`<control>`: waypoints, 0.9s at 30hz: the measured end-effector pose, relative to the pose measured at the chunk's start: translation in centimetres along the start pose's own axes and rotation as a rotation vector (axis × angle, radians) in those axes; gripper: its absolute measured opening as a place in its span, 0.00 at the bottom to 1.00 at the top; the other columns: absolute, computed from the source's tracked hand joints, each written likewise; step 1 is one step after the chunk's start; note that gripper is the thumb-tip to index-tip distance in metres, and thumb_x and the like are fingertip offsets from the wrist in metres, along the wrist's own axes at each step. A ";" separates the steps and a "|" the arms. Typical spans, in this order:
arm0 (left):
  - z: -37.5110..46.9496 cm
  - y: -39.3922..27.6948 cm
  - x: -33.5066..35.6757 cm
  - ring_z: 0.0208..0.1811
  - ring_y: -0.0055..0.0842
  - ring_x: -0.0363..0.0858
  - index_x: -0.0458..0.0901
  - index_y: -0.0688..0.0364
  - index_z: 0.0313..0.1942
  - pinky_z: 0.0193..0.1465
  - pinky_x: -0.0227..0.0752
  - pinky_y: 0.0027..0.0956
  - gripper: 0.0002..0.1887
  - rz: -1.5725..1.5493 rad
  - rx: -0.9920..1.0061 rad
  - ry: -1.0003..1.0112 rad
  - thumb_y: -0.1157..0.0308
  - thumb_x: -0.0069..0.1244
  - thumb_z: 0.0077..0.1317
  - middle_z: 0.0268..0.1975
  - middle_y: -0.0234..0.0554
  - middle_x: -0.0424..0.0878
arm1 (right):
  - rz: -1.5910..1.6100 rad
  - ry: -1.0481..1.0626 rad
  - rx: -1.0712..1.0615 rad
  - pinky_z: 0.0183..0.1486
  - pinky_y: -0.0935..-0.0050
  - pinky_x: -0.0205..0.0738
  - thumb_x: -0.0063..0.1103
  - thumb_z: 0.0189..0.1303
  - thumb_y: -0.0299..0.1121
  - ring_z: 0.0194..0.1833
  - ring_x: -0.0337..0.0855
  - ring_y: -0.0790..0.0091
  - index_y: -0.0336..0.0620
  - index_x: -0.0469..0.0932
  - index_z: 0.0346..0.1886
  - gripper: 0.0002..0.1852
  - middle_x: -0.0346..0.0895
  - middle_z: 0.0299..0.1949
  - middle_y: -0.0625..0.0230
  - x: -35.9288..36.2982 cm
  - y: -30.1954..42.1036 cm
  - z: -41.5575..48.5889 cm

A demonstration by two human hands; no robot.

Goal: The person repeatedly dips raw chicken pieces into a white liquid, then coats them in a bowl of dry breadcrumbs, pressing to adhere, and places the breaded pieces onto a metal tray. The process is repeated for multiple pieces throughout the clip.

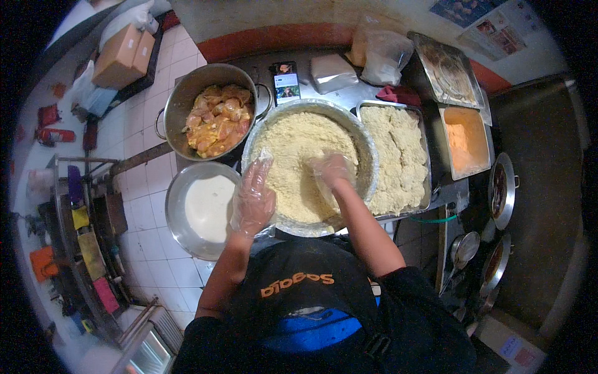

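Observation:
A large round metal basin (pixel 370 140) holds pale yellow, crumbly breading flour. My left hand (pixel 255 194), in a clear plastic glove with white batter or flour on the fingertips, rests over the basin's left side, fingers extended. My right hand (pixel 332 170), gloved too, is down at the flour on the right, fingers curled; whether it grips anything is hidden. At the left stands a bowl of white batter (pixel 210 201), partly behind my left hand. Above it is a pot with raw, marinated chicken pieces (pixel 222 117). A metal tray of breaded pieces (pixel 395 156) adjoins the basin on the right.
A smartphone (pixel 285 83) lies behind the basin, near a stack of plastic-wrapped material (pixel 333 72) and plastic bags (pixel 385 56). Further right are a metal container with orange powder (pixel 466 140), a dark red cloth (pixel 398 95), a strainer (pixel 467 246) and large pans (pixel 502 189).

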State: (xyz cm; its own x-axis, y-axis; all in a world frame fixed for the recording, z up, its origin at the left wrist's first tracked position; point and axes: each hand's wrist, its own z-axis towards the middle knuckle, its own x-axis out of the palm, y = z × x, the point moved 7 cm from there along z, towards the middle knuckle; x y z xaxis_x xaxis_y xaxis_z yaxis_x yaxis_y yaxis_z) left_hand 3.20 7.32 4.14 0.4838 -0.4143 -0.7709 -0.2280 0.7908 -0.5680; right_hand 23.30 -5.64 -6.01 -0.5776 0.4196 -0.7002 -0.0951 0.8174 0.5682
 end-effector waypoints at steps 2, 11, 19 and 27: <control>-0.1 0.2 -0.1 0.71 0.54 0.67 0.68 0.64 0.70 0.75 0.62 0.50 0.33 -0.038 -0.011 0.008 0.77 0.49 0.61 0.70 0.60 0.69 | -0.067 -0.003 -0.054 0.54 0.55 0.78 0.69 0.57 0.53 0.49 0.87 0.47 0.32 0.84 0.50 0.31 0.85 0.46 0.43 -2.4 1.9 -1.4; -5.3 2.7 6.8 0.69 0.35 0.70 0.62 0.60 0.75 0.69 0.67 0.35 0.37 -1.587 -1.063 -0.198 0.77 0.49 0.63 0.71 0.48 0.70 | -0.159 -0.041 -0.196 0.60 0.57 0.76 0.74 0.55 0.44 0.53 0.85 0.47 0.33 0.82 0.55 0.29 0.84 0.50 0.43 -5.2 7.1 -6.8; -8.3 1.8 12.9 0.44 0.34 0.74 0.74 0.65 0.48 0.52 0.68 0.36 0.20 -1.206 -1.420 0.134 0.76 0.57 0.54 0.38 0.40 0.75 | -0.249 -0.115 -0.084 0.63 0.52 0.71 0.60 0.63 0.53 0.58 0.79 0.48 0.36 0.82 0.52 0.28 0.80 0.54 0.49 1.3 -2.8 -4.8; -7.3 2.4 15.8 0.46 0.34 0.76 0.81 0.66 0.53 0.57 0.71 0.36 0.17 -1.003 -1.545 0.420 0.68 0.47 0.68 0.44 0.45 0.81 | 0.452 0.452 0.133 0.50 0.55 0.76 0.64 0.64 0.47 0.44 0.84 0.52 0.38 0.83 0.50 0.22 0.85 0.42 0.55 4.4 -3.5 -5.7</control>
State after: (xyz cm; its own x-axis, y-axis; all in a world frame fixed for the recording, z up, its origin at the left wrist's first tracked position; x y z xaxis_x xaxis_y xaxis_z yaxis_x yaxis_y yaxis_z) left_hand 4.12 -0.62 -11.56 0.7457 -0.6602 0.0897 -0.6025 -0.7257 -0.3321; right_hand 16.47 -8.88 -8.67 -0.8238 0.5500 -0.1373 0.3217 0.6530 0.6856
